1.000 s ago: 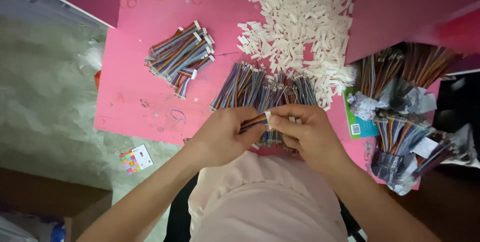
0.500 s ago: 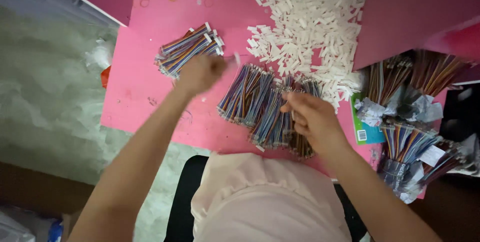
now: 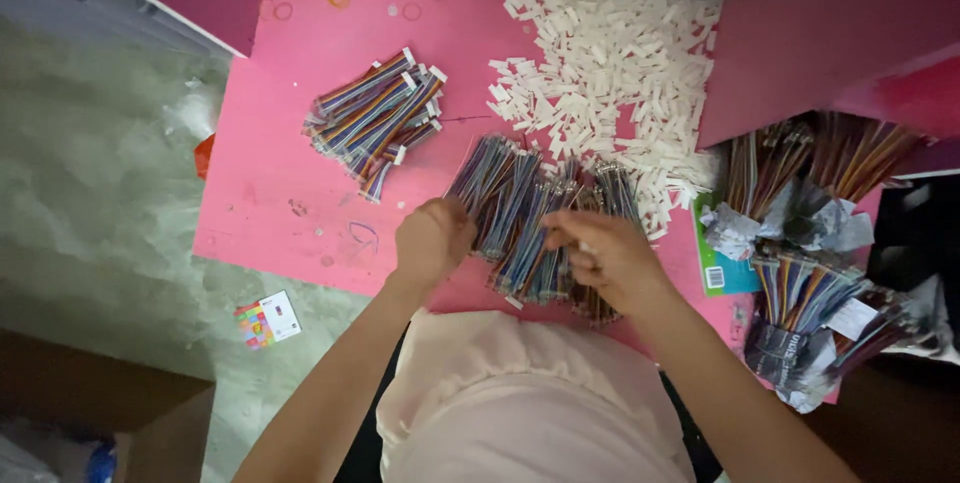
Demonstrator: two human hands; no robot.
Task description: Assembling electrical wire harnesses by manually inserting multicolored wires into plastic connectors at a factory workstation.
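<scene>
Left hand (image 3: 432, 239) back, wire bundles (image 3: 530, 218) lengthwise away

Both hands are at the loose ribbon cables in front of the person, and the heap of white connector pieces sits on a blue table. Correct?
Not quite: the table is pink, as the head view shows. The rest holds: left hand and right hand are at the loose ribbon cables, and the white connector pieces lie heaped behind them.

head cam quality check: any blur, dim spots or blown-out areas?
Head view: both hands, left hand and right hand, are slightly motion-soft over the loose wire bundles; the white connector pile is bright, nearly washed out; the floor at left and the lower right corner are dim; the pink table is evenly lit, without glare.
</scene>
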